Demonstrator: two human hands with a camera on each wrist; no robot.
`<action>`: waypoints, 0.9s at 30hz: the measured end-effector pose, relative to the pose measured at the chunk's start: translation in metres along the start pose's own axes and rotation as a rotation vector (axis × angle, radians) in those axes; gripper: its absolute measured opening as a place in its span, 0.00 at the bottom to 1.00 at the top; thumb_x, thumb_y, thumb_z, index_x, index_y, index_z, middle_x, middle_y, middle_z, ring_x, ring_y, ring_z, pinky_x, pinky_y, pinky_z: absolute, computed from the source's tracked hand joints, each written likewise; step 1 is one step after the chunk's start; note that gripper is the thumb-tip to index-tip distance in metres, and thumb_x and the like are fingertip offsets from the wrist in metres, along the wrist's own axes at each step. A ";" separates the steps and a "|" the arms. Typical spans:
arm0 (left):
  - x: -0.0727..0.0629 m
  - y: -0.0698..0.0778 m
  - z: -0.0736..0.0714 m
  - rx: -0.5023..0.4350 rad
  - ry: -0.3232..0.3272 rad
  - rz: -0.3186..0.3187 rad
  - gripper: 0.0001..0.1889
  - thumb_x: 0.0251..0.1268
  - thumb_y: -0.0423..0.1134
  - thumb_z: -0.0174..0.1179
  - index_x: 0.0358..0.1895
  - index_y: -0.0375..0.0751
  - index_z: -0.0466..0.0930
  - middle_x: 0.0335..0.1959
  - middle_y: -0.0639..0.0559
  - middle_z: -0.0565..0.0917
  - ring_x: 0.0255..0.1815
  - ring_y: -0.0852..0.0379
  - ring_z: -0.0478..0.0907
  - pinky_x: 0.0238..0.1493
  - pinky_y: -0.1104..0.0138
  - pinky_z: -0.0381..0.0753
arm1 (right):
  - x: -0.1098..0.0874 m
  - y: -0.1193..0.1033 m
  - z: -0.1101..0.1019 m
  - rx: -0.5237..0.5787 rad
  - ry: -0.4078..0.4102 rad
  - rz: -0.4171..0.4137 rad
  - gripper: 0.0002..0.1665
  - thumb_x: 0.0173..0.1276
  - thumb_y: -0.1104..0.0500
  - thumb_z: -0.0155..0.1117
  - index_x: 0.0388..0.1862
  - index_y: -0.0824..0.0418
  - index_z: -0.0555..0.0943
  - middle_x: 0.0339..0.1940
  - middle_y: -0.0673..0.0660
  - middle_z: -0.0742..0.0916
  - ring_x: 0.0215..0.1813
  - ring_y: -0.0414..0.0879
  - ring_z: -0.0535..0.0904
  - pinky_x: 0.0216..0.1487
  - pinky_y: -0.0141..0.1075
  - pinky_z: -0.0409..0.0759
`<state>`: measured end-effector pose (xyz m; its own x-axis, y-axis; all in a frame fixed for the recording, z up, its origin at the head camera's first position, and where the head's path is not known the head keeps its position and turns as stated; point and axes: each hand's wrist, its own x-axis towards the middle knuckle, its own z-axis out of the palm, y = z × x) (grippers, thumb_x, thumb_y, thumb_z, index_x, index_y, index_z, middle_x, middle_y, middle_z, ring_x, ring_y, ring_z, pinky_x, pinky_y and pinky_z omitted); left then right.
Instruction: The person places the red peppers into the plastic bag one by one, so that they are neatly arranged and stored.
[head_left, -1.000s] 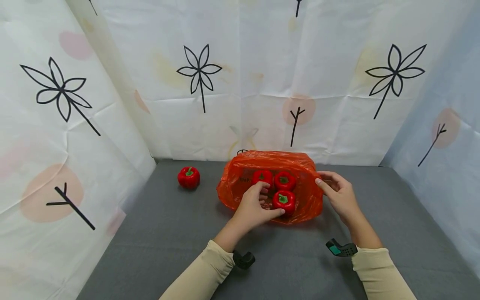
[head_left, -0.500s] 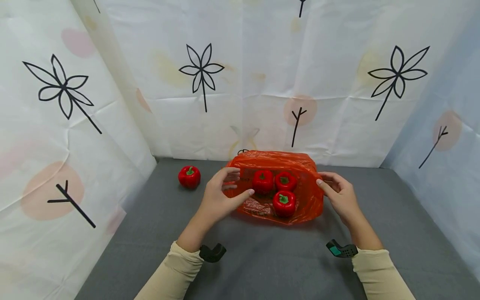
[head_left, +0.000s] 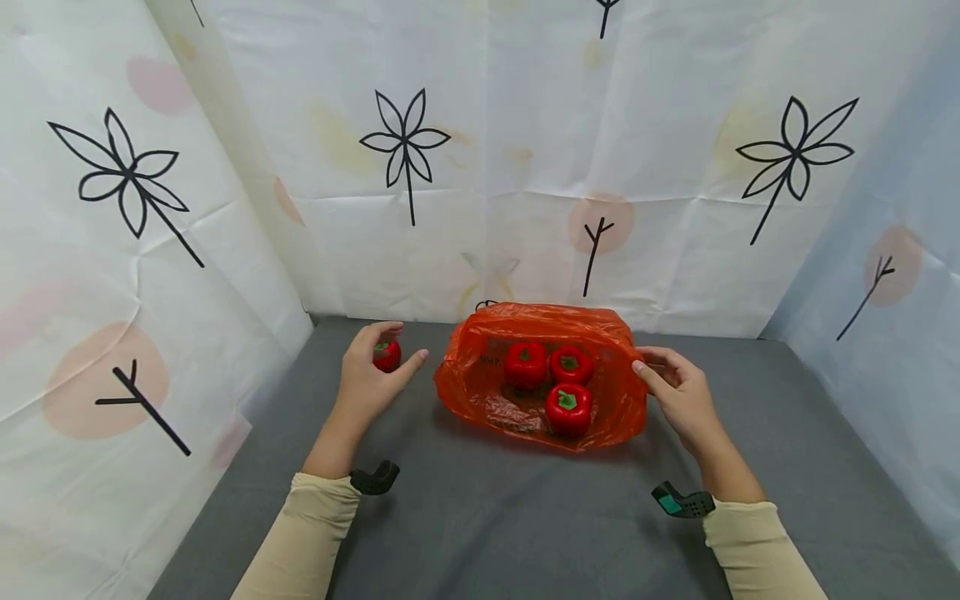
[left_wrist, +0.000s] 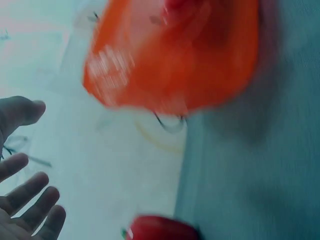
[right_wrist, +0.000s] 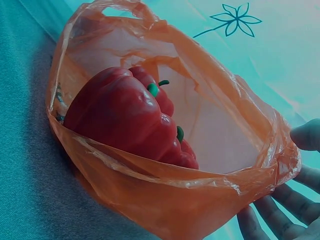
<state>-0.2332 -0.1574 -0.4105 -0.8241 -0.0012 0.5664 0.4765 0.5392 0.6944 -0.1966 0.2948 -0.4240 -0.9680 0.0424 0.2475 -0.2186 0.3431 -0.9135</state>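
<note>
An orange plastic bag (head_left: 480, 400) lies with its mouth facing me, and three red bell peppers (head_left: 568, 408) sit inside it. My right hand (head_left: 681, 392) pinches the bag's right rim; in the right wrist view the thumb is on one side and the fingers are behind the plastic. To the left of the bag, my left hand (head_left: 367, 375) is spread before a single red bell pepper (head_left: 387, 357), partly hiding it. In the left wrist view the fingers (left_wrist: 35, 192) look apart from that pepper (left_wrist: 162, 229).
A grey cloth (head_left: 480, 517) covers the table. Patterned white curtains (head_left: 465, 167) stand at the back and both sides. A thin dark loop (head_left: 486, 304) shows behind the bag.
My left hand has come away from the peppers in the bag and moved left to the lone bell pepper. The right hand has stayed at the bag's rim.
</note>
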 end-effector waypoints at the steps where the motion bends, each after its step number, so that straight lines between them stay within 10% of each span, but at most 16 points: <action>1: 0.001 -0.006 -0.001 0.022 0.014 0.000 0.29 0.61 0.44 0.78 0.64 0.40 0.80 0.59 0.43 0.83 0.59 0.46 0.81 0.54 0.41 0.88 | 0.000 0.000 0.000 0.001 0.000 0.003 0.26 0.82 0.52 0.63 0.69 0.66 0.78 0.52 0.35 0.84 0.52 0.28 0.83 0.50 0.22 0.84; 11: 0.010 -0.057 -0.011 0.144 0.024 -0.156 0.33 0.62 0.42 0.77 0.68 0.37 0.75 0.64 0.36 0.76 0.67 0.35 0.73 0.55 0.40 0.87 | 0.001 0.002 0.001 -0.013 0.004 -0.008 0.26 0.82 0.51 0.63 0.69 0.66 0.77 0.52 0.35 0.84 0.52 0.27 0.83 0.50 0.22 0.84; 27: 0.008 -0.093 -0.006 0.169 -0.096 -0.388 0.41 0.65 0.45 0.73 0.75 0.31 0.63 0.69 0.29 0.70 0.73 0.33 0.67 0.70 0.37 0.76 | 0.000 0.006 -0.001 0.003 -0.006 -0.032 0.25 0.82 0.52 0.62 0.69 0.67 0.77 0.53 0.34 0.84 0.53 0.26 0.83 0.51 0.22 0.84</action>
<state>-0.2823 -0.2125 -0.4679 -0.9608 -0.1573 0.2285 0.0754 0.6446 0.7608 -0.1982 0.2975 -0.4294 -0.9613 0.0256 0.2743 -0.2495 0.3414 -0.9062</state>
